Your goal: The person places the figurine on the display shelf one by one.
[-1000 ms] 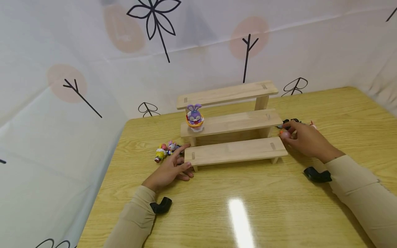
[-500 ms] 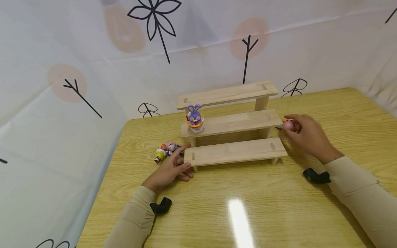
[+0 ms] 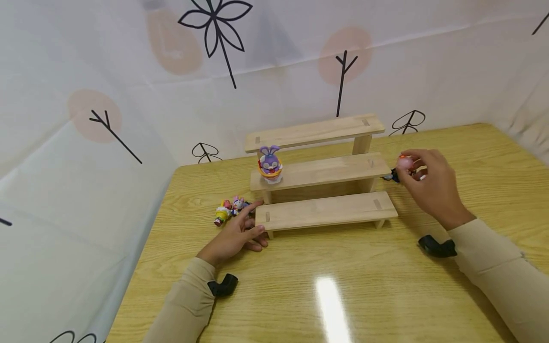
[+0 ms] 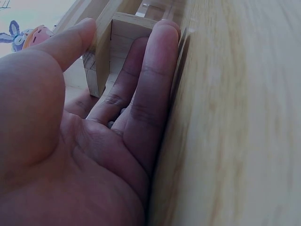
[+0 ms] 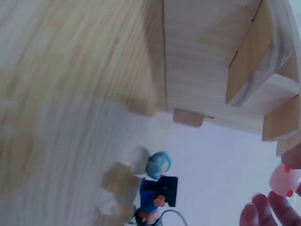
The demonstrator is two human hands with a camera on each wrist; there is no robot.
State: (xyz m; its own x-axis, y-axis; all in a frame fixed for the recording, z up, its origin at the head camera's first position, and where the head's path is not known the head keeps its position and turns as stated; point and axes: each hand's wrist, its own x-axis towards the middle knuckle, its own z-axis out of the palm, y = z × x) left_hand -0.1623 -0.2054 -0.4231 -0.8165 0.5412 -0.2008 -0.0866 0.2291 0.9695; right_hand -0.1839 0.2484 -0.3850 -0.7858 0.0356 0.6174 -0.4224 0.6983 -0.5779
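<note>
1. Pink figurine [image 3: 404, 163], small and round with orange bits on it, sits pinched between the fingertips of the right hand [image 3: 429, 188], lifted off the table [image 3: 343, 295] just past the right end of the three-tier wooden riser [image 3: 319, 171].
2. Level with the riser's middle step, that's where the toy hangs, close to the step's end but not touching it.
3. From the right wrist view the pink figurine [image 5: 284, 181] peeks out at the fingertips [image 5: 265, 212], with the riser's end grain [image 5: 244, 61] above them.
4. Below those fingers, a blue-haired figurine [image 5: 153, 188] in dark clothes lies on the table; in the head view it shows only as a dark speck [image 3: 392, 177] beside the fingers.
5. Left hand [image 3: 233, 236] lies flat on the table, fingers straight and holding nothing, tips touching the left end of the bottom step.
6. Left wrist view confirms it: the fingers [image 4: 146, 89] rest against the riser's leg [image 4: 101, 56].
7. Just beyond the left index finger, a cluster of small figurines [image 3: 229, 209] lies on the table.
8. Purple rabbit figurine [image 3: 269, 164] stands upright at the left end of the middle step, well apart from both hands.
</note>
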